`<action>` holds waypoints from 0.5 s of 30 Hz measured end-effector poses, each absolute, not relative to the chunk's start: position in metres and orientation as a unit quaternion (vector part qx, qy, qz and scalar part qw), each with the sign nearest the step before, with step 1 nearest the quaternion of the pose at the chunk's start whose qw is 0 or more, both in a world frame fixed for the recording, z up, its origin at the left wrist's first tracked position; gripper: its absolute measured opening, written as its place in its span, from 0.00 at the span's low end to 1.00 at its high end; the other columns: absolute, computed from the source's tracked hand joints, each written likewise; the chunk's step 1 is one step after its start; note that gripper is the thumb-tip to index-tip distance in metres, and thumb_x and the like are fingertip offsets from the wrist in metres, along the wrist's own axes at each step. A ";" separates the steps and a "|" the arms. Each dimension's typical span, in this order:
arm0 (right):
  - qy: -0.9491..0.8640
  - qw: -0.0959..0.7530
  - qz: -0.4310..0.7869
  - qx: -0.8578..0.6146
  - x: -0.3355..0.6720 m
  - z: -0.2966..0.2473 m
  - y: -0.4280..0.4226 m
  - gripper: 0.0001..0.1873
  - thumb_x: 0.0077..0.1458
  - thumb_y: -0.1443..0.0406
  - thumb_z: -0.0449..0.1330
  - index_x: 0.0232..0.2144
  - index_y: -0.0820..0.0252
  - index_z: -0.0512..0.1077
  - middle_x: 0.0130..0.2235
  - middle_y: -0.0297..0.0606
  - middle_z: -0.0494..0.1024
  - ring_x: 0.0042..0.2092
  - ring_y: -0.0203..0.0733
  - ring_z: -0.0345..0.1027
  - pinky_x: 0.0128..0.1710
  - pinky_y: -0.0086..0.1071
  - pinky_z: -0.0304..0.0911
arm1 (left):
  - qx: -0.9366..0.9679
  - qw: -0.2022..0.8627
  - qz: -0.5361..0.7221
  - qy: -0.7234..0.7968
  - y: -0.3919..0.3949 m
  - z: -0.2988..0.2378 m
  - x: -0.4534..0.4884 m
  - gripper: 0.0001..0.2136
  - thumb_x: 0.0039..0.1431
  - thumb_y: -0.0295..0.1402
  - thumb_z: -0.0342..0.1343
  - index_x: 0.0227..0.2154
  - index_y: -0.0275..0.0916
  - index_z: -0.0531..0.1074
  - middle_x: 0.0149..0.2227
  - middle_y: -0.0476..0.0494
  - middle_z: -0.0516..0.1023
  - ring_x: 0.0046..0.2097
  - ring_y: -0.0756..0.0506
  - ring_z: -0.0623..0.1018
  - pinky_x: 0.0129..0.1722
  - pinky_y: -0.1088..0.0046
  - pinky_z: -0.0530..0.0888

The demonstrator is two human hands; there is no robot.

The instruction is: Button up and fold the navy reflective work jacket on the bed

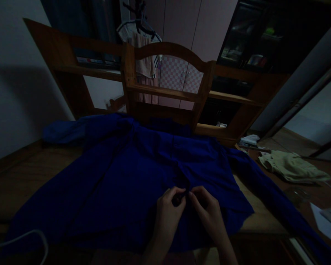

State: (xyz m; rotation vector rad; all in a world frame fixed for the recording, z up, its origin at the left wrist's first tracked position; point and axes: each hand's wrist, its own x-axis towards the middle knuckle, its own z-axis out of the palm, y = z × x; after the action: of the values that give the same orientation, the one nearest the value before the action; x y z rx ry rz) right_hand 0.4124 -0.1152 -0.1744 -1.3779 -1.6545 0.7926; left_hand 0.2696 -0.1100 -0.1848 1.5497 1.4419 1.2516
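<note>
A dark blue shirt point(126, 173) lies spread out flat on a wooden table point(21, 176), its collar toward the far side and sleeves out to both sides. My left hand point(169, 209) and my right hand point(206, 209) meet at the shirt's front placket near the hem. Both hands have their fingers pinched together on the fabric there. What lies between the fingertips is too dark to make out.
A wooden chair back point(165, 84) stands behind the table. A hanger with pale clothes point(143, 48) hangs beyond it. On the floor at right lie a beige cloth point(292, 167) and papers point(328, 221). A white cable point(30, 237) loops at the lower left.
</note>
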 end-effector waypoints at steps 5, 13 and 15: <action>-0.653 0.422 0.306 -0.549 0.412 -0.174 -0.115 0.08 0.60 0.60 0.54 0.34 0.59 0.67 0.31 0.33 0.72 0.34 0.36 0.67 0.34 0.26 0.59 | 0.600 0.341 0.482 0.540 -0.111 -0.183 0.269 0.09 0.52 0.26 0.55 0.35 0.43 0.76 0.35 0.49 0.79 0.37 0.48 0.77 0.38 0.74 0.72; -0.625 0.447 0.362 -0.528 0.417 -0.171 -0.112 0.10 0.60 0.58 0.55 0.34 0.59 0.66 0.27 0.32 0.68 0.30 0.35 0.64 0.30 0.26 0.59 | 0.614 0.332 0.486 0.526 -0.110 -0.182 0.270 0.09 0.54 0.26 0.55 0.35 0.45 0.77 0.36 0.48 0.79 0.39 0.45 0.77 0.40 0.70 0.72; -0.623 0.446 0.374 -0.522 0.417 -0.171 -0.111 0.10 0.59 0.58 0.55 0.34 0.60 0.67 0.27 0.32 0.68 0.30 0.35 0.64 0.30 0.26 0.59 | 0.614 0.336 0.486 0.523 -0.109 -0.182 0.270 0.10 0.54 0.25 0.54 0.35 0.44 0.77 0.36 0.48 0.79 0.39 0.45 0.76 0.40 0.70 0.72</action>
State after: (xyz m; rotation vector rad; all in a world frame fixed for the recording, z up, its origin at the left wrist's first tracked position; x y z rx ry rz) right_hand 0.4172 -0.1111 -0.1707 -1.2933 -1.5432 0.9269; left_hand 0.2698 -0.1095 -0.1816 1.6019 1.3649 1.2680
